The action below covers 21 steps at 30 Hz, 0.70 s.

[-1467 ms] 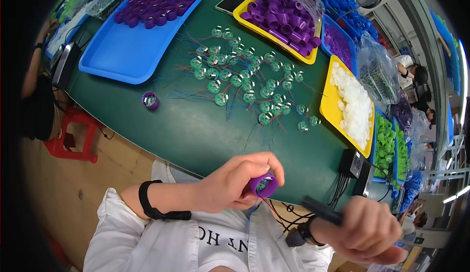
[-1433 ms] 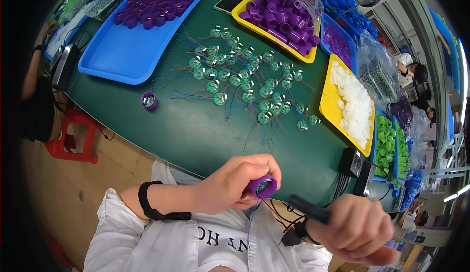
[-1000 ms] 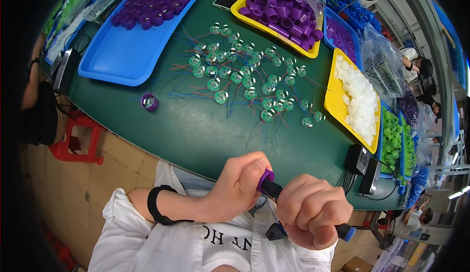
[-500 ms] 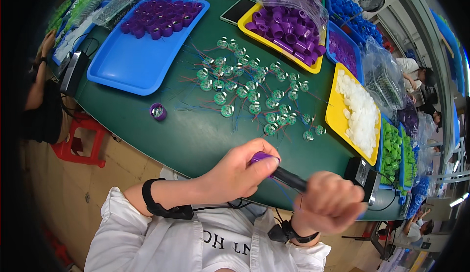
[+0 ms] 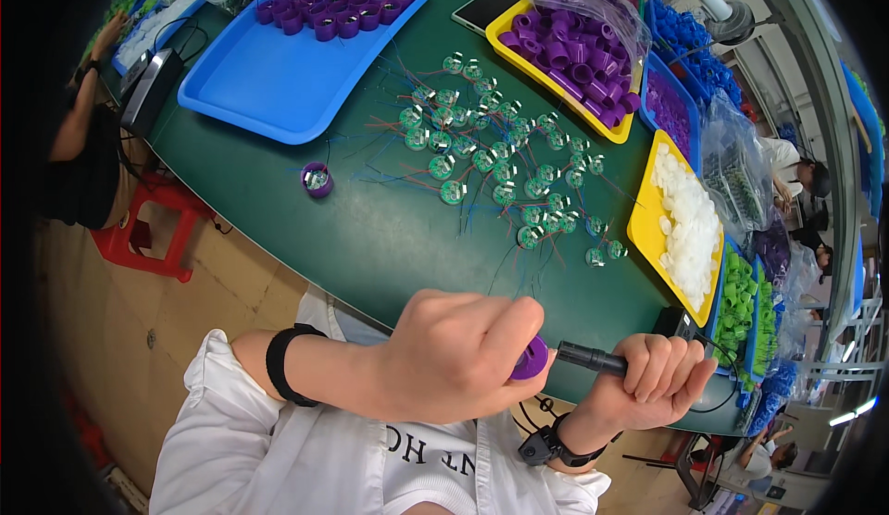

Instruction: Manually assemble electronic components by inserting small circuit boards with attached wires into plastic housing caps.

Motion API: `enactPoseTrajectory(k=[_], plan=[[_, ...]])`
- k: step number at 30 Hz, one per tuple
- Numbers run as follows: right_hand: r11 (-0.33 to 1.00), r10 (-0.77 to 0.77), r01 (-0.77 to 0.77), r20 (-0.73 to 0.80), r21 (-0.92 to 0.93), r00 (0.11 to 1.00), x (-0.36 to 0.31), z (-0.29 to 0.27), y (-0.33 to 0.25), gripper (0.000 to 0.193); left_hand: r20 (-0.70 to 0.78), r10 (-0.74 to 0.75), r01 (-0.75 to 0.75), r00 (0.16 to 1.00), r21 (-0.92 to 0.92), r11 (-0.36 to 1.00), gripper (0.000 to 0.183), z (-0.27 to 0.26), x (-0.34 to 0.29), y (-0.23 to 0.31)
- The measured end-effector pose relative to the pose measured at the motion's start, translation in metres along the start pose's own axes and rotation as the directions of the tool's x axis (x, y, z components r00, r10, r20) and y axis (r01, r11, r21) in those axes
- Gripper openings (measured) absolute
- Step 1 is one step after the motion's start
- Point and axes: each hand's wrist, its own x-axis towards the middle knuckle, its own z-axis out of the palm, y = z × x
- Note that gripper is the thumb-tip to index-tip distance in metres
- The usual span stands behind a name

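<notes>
My left hand (image 5: 454, 357) is closed around a small purple plastic cup (image 5: 532, 359), whose flat purple face turns toward the right. In my right hand (image 5: 653, 385), the fingers wrap round a black rod-shaped tool (image 5: 591, 357). The tool's tip points at the purple cup, with a small gap between them. On the green table lie several round green circuit boards (image 5: 452, 192) with red and blue wires. Another purple cup (image 5: 317, 180) with a board inside stands alone left of them.
A blue tray (image 5: 250, 98) holds rows of filled purple cups at the far left. Yellow trays with purple cups (image 5: 582, 61) and white translucent pieces (image 5: 687, 228) stand to the right. Beyond are green parts (image 5: 736, 297). A phone (image 5: 485, 8) lies at the back; a red stool (image 5: 153, 228) is left.
The black tool, earlier up against the purple cup, has come away from it to the right. My left hand has turned, showing the cup's flat face. The whole view has shifted slightly.
</notes>
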Motion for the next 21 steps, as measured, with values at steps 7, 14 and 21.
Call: enactPoseTrajectory(k=[7,14,21], plan=[[0.998,-0.028,0.026,0.034,0.054,0.999,-0.001,0.01,-0.006,0.043,0.743,-0.294,0.792,0.6,-0.604,0.091,0.018,-0.012,0.012,-0.004],[0.988,-0.14,0.151,0.27,-0.018,0.953,-0.006,0.041,0.003,0.045,0.895,-0.102,0.739,0.435,-0.42,-0.526,0.024,0.008,0.002,-0.009],[0.921,-0.16,0.312,0.505,-0.232,0.848,-0.009,0.046,0.016,0.043,0.84,-0.144,0.727,0.523,-0.527,-0.439,0.036,0.017,-0.007,-0.002]])
